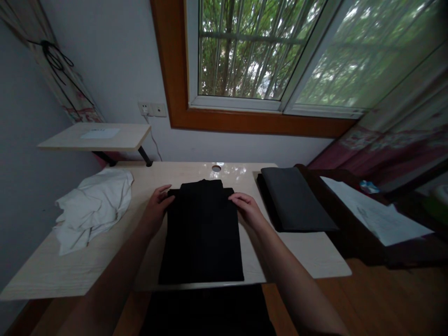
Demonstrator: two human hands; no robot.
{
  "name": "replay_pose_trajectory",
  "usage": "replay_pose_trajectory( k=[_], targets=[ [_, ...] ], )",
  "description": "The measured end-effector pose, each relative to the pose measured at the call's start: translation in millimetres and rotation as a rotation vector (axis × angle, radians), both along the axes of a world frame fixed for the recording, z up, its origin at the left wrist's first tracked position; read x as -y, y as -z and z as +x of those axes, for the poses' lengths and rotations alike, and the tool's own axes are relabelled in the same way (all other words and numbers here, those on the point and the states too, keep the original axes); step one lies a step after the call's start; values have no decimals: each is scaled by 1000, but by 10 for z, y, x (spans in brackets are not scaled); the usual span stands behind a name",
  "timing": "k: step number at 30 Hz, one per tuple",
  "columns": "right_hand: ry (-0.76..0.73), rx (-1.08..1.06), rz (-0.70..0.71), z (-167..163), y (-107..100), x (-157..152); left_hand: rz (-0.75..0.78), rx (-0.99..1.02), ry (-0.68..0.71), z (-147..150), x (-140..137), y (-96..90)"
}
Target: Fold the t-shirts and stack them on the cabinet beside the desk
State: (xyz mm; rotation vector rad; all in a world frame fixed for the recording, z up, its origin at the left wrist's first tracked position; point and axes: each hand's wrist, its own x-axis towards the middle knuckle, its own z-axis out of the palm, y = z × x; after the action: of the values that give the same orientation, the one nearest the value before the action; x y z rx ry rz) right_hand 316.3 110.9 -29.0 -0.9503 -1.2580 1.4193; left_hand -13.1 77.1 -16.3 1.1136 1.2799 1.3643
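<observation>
A folded black garment lies flat on the light wooden desk, its lower edge close to the desk's front edge. Its top is narrower, with a small raised point in the middle. My left hand grips the upper left corner between thumb and fingers. At the upper right corner, my right hand pinches the cloth in the same way. The dark colour hides most of the folds.
To the right lies a flat dark grey folded piece over a black one. A crumpled white cloth is on the left, below a raised shelf. Papers lie on a dark surface at the far right. The desk has a cable hole.
</observation>
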Motion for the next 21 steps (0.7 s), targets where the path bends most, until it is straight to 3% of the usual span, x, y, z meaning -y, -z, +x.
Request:
replay_pose_trajectory(
  k=[3,6,11,14,17,21],
  targets=[
    [-10,12,-50,-87,28,-180,-27,-98,-47,-48,-192,84],
    [-82,173,-117,-147,150,-255,-137,-226,-26,-102,-328,320],
    [-101,397,26,-103,307,-211,-112,-375,15,-145,-314,541],
    [-167,470,39,-35,322,-152,-115,-373,166,-169,-221,473],
    [-257,484,-43,13,316,-69,-144,-300,332,-180,-121,333],
    [-198,358,-61,4,227,23,-131,-205,347,-127,-51,118]
  ],
)
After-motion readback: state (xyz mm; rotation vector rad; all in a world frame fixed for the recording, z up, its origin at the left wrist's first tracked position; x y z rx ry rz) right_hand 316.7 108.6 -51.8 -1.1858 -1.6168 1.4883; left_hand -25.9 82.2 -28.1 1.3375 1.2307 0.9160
